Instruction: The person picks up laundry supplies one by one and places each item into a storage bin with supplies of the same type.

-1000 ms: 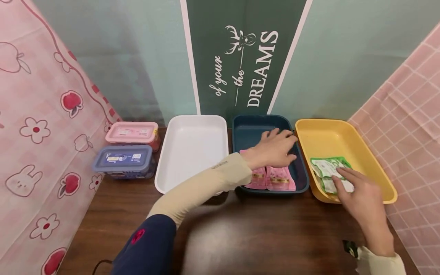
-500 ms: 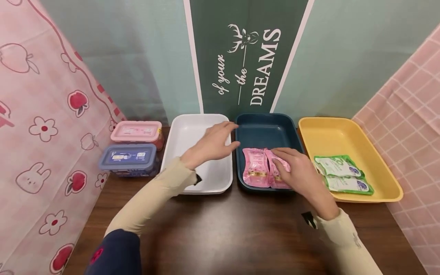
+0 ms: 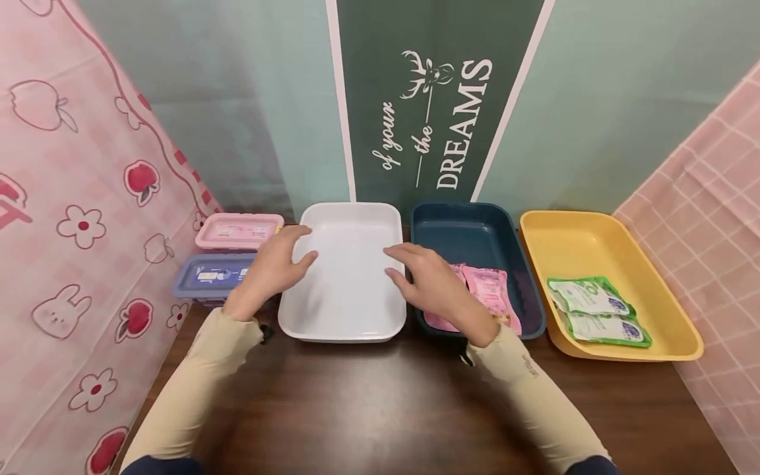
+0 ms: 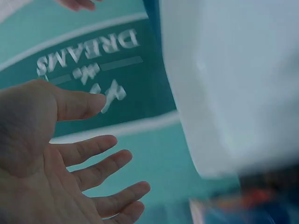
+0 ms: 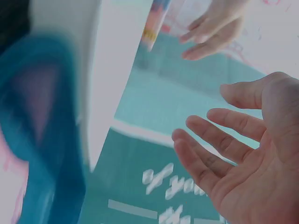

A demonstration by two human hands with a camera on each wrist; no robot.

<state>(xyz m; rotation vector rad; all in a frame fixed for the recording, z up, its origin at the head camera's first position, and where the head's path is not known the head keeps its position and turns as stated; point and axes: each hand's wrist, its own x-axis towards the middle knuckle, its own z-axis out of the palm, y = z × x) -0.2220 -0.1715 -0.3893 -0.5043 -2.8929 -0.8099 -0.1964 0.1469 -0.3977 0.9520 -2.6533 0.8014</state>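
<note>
In the head view my left hand [image 3: 274, 267] hovers over the left side of the white tray [image 3: 343, 290], fingers spread and holding nothing. Behind it, a blue-lidded box [image 3: 208, 274] is partly covered by that hand. My right hand [image 3: 430, 280] is above the gap between the white tray and the dark blue tray [image 3: 463, 231], its fingertips over the white tray's right side. Pink pouches [image 3: 489, 290] lie in the dark blue tray, partly hidden by this hand. Both wrist views show bare palms with loosely extended fingers.
A pink-lidded box [image 3: 240, 231] stands behind the blue-lidded one at the far left. On the right, a yellow tray [image 3: 617, 264] holds green-and-white pouches [image 3: 594, 300]. Fabric walls close off the back and both sides of the brown wooden table [image 3: 368, 409].
My left hand has moved left from above the dark blue tray to the white tray's left side. My right hand has moved left from the yellow tray, past the pink pouches, toward the white tray.
</note>
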